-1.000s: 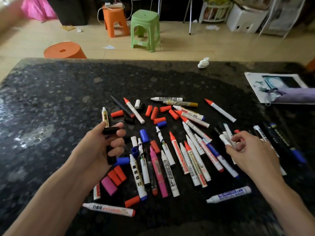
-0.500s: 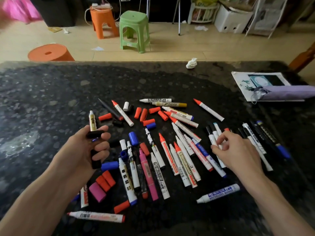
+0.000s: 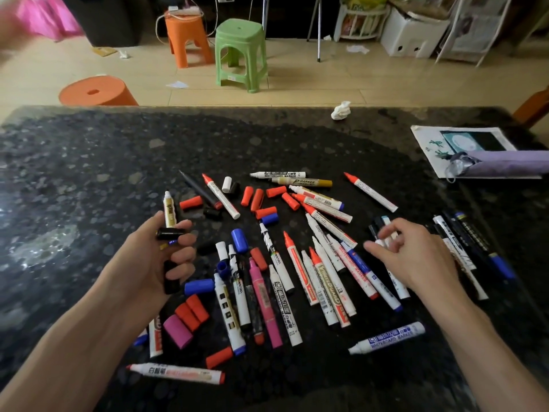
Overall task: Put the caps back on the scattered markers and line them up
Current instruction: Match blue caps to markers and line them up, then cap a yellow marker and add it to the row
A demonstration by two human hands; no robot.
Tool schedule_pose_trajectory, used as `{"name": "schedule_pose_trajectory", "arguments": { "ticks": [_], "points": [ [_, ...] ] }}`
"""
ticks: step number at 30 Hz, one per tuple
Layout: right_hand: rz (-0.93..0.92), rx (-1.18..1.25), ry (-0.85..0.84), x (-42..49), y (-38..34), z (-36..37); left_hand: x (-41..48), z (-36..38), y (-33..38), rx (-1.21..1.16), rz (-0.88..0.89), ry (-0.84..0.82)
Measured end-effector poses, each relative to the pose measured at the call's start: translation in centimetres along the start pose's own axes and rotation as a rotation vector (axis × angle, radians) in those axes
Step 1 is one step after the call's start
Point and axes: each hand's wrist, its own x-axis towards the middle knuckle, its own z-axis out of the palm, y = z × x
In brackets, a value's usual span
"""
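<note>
Head view over a dark speckled table (image 3: 89,173), with the markers (image 3: 297,263) spread in a loose heap across its middle. Above the heap's left edge, the left hand (image 3: 154,263), fingers curled, pinching one black cap (image 3: 170,233) between the upper fingers and clasping a second black cap (image 3: 171,281) lower against the palm. Over the heap's right edge, the right hand (image 3: 421,260), palm down, fingers loosely spread above several thin bare tips, with nothing plainly gripped. Most markers uncapped and lying at mixed angles. Loose among them: red caps (image 3: 257,199) toward the far side, a blue cap (image 3: 239,240) at centre, a pink cap (image 3: 177,331) near the left wrist. Just beyond the left fingertips, a gold marker (image 3: 169,211); contact not discernible. At far right, dark pens (image 3: 466,242) lying roughly parallel, some seemingly capped, possibly the start of a row. Reads as an early stage: nearly all capping, and the lining-up of the heap, not yet done.
</note>
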Motion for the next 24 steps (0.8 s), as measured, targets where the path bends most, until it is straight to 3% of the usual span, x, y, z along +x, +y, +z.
{"name": "schedule_pose_trajectory", "arguments": {
  "ticks": [5, 9, 14, 18, 24],
  "points": [
    [-0.317, 0.269, 0.095, 0.6, -5.3, 3.0, 0.7, 0.2, 0.1, 0.011, 0.027, -0.007],
    [-0.518, 0.3, 0.134, 3.4, -8.9, 6.0, 1.2, -0.1, 0.1, 0.114, 0.055, 0.01],
    [-0.452, 0.038, 0.22, 8.1, -11.2, 6.7, 1.0, -0.3, 0.8, 0.206, 0.087, 0.042],
    [-0.365, -0.075, 0.151, 10.7, -11.7, 5.9, 1.0, -0.6, 1.2, 0.348, 0.191, 0.114],
    [-0.389, -0.16, 0.128, 11.3, -12.1, 5.5, 1.0, -0.5, 1.1, 0.416, 0.257, 0.133]
  ]
}}
